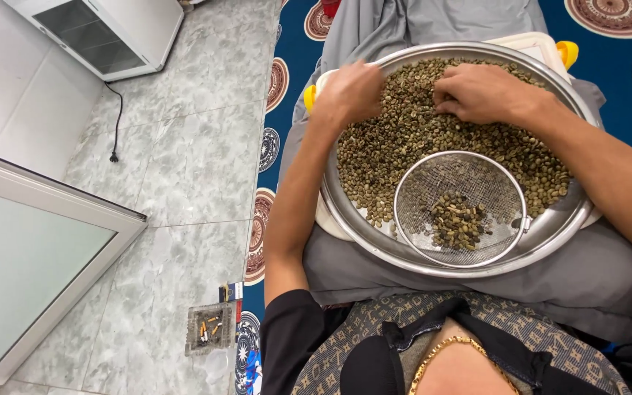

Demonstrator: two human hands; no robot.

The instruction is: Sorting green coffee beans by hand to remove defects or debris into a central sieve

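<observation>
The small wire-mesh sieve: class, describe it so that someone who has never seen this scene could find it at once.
Start at the big round steel basin on the person's lap, filled with greenish coffee beans. The sieve lies inside the basin at the edge nearest the person's body, below both hands. It is the only see-through mesh thing there, a smaller metal-rimmed circle holding just a small dark heap of beans.

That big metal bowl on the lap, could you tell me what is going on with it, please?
A seated person has a wide metal bowl resting on their lap, filled with greenish-brown beans. Both bare hands are in the beans at the far side: the left hand near the bowl's left rim, the right hand beside it, fingers curled down into the pile. A round wire-mesh sieve lies in the bowl nearer the body, holding a small heap of darker beans.
</observation>
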